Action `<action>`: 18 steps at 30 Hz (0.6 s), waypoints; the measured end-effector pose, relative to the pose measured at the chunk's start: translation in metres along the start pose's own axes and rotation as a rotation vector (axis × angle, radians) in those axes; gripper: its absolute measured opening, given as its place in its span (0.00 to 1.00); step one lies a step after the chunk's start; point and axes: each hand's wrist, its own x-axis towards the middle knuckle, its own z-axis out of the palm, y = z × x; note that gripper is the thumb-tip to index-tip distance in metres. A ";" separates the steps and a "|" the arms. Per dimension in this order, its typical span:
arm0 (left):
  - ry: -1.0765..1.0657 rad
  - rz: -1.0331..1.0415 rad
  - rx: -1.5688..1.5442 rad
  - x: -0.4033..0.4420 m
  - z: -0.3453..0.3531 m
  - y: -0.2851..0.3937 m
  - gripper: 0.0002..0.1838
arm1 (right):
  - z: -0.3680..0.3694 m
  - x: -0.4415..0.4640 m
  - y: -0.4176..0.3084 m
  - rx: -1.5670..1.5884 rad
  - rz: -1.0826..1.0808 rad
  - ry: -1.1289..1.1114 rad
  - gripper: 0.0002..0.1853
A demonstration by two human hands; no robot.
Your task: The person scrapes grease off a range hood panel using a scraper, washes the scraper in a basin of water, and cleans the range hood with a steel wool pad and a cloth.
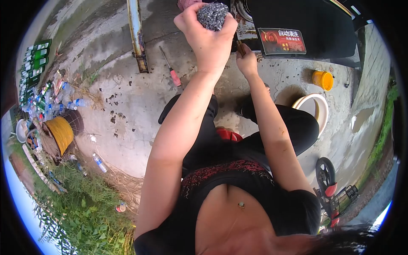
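My left hand [208, 38] is raised at the top of the view, its fingers closed around a grey steel wool scrubber [213, 17]. Just behind it shows a bit of pink material [186, 4], partly hidden. Lower and to the right, my right hand [247, 63] grips a short brown bar-like piece [241, 48] at the edge of a dark appliance; whether the piece is attached, I cannot tell. That appliance looks like a range hood, with a glossy black panel [314, 21] and a red label [282, 41]. Greasy metal [247, 32] shows beside the panel.
A screwdriver [174, 77] with a pink handle lies on the concrete, near a rusty metal strip [137, 38]. To the right stand a yellow bucket [323, 80] and a white basin [325, 112]. Bottles [51, 104] and a yellow container [60, 135] are left; a bike [327, 182] is lower right.
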 end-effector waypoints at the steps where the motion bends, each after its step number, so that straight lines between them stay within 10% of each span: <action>1: -0.040 -0.043 -0.048 0.000 0.001 -0.004 0.23 | 0.001 0.002 0.008 0.031 -0.021 -0.001 0.22; 18: 0.012 -0.263 -0.110 0.006 0.017 0.001 0.23 | -0.015 -0.015 -0.072 -0.028 0.122 0.063 0.20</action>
